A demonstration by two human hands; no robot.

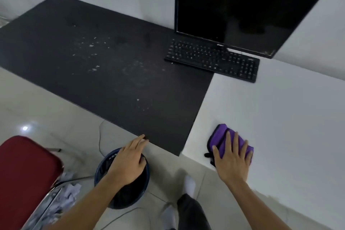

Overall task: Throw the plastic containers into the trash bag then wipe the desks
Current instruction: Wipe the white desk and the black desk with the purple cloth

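The right grip (232, 157) lies flat and released, fingers spread, pressing a purple cloth (219, 135) onto the white tabletop (280, 117) near its front edge. To its left, the left grip (128, 160) is released too, fingertips at the dark tabletop (102, 80) edge, above a blue bin (101, 166) lined with a black trash bag (127, 196) on the tiled floor (46, 108). Beyond the left grip, pale crumbs (93, 45) speckle the dark surface. Beyond the right sit a keyboard (212, 59) and monitor (242, 5).

Purple cloth (231, 143) with black edging lower right, dark brown desk (104, 65) flecked with pale specks at centre, white desk (280, 114) right, black keyboard (212, 59), black monitor (242, 5), dark red chair (24, 170) lower left, dark blue bin (121, 188)
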